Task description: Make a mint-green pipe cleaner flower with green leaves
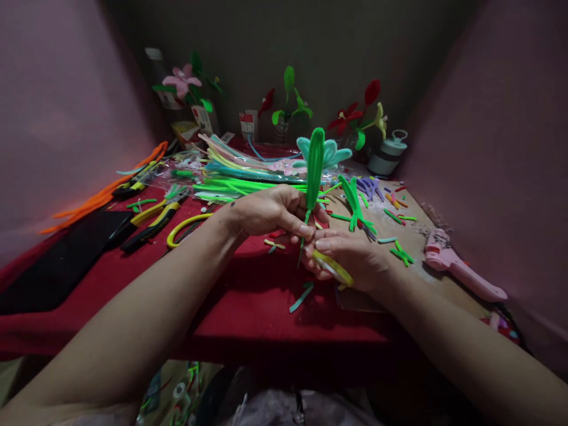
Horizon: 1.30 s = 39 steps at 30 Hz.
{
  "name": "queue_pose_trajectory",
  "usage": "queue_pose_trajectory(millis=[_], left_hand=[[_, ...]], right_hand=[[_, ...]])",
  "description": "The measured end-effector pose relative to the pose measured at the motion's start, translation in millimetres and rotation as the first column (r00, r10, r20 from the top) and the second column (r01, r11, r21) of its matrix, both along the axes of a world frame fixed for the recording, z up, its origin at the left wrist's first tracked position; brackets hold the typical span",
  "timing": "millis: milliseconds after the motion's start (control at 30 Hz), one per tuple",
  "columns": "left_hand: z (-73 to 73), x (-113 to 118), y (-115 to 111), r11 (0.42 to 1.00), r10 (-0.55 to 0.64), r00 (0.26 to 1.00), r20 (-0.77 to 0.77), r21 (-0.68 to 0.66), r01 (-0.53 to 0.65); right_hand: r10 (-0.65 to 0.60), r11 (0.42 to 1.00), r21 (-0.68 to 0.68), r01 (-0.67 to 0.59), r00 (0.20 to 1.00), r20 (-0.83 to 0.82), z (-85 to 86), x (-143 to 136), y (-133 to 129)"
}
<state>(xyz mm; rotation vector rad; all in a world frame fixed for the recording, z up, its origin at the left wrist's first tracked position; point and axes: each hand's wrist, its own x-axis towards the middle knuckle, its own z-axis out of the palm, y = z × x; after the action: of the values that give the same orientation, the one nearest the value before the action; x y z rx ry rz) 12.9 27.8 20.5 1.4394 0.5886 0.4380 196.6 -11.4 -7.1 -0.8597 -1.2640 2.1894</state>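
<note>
My left hand [281, 213] pinches the stem of a green pipe-cleaner leaf [315, 168] between thumb and fingers, and the leaf stands upright above the grip. Close below, my right hand [355, 254] has its fingers closed around a roll of yellow-green tape [332, 267]. Its fingertips meet the lower stem beside my left thumb. The tape's loose end is hard to make out among the fingers. Behind the leaf shows a light-blue pipe-cleaner flower [337, 155]. A bright green pipe-cleaner piece [352, 201] lies to the right of the leaf.
Yellow-black pliers [155, 222] and a black phone-like slab [75, 257] lie left on the red cloth [248, 319]. Bundled pipe cleaners [239, 168] lie behind the hands. At right, a pink glue gun [461, 269] rests by scraps on a board. Flowers and a grey container [387, 155] line the back.
</note>
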Motion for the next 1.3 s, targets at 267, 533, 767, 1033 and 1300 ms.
queue_pose_trajectory(millis=[267, 533, 767, 1033, 1300], left_hand=[[-6.1, -5, 8, 0.999, 0.030, 0.999, -0.015, 0.020, -0.030], [-25.0, -2, 18, 0.986, 0.143, 0.988, -0.056, -0.078, -0.147], [-25.5, 7, 22, 0.969, 0.239, 0.896, -0.375, 0.154, -0.195], [26.0, -65, -42, 0.594, 0.748, 0.447, -0.491, 0.795, -0.120], [-26.2, -110, -56, 0.652, 0.738, 0.129, -0.663, 0.749, 0.119]], right_hand=[[-0.180, 0.945, 0.305, 0.123, 0.969, 0.167, -5.4, 3, 5], [-0.417, 0.867, 0.411, 0.281, 0.861, 0.291, -3.0, -9, 1], [-0.474, 0.829, 0.510, 0.230, 0.773, 0.422, 6.4, -18, 1], [-0.400, 0.897, 0.340, 0.281, 0.843, 0.361, -8.8, -14, 11], [-0.373, 0.903, 0.337, 0.268, 0.878, 0.300, -9.0, -10, 9]])
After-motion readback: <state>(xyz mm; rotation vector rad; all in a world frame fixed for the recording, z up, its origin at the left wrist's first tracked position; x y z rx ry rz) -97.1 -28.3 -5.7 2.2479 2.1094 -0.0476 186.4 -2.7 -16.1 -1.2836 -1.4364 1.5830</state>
